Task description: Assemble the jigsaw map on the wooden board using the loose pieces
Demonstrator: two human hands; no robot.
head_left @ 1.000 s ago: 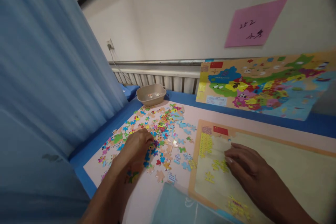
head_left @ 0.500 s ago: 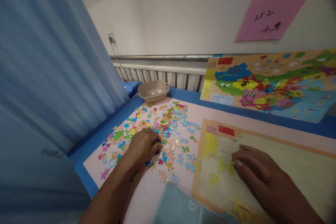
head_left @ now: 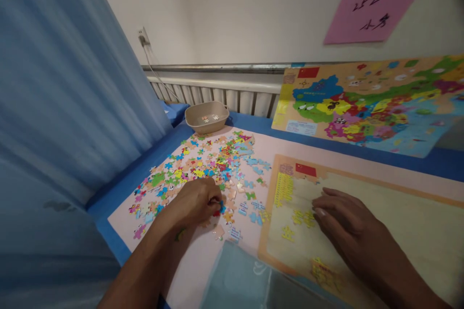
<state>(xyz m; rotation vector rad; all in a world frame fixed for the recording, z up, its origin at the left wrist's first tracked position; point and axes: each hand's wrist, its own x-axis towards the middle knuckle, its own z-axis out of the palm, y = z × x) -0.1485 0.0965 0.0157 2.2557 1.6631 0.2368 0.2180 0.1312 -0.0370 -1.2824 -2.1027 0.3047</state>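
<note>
My left hand (head_left: 199, 200) is over the near right part of a spread of loose jigsaw pieces (head_left: 181, 174). Its fingers are curled and pinched together; what they hold, if anything, is hidden. Right at the fingertips lies a blue piece (head_left: 222, 206), with red beside it. My right hand (head_left: 348, 222) rests over the puzzle board (head_left: 270, 203), fingers stretched out and holding nothing. Near its fingertips are joined yellow pieces (head_left: 303, 217). Yellow text pieces (head_left: 284, 188) and a red flag section (head_left: 306, 170) sit in the board's upper left corner.
Behind the board a colourful reference map (head_left: 348, 106) leans against the wall. A beige basket (head_left: 206, 128) with a few pieces inside stands at the back. Light-blue material (head_left: 235, 275) lies at the front edge. A blue curtain (head_left: 72, 82) hangs on the left.
My left hand has shifted slightly nearer to me among the loose pieces, its fingers more tightly curled. My right hand stays over the board. The whole view has tilted a little downward.
</note>
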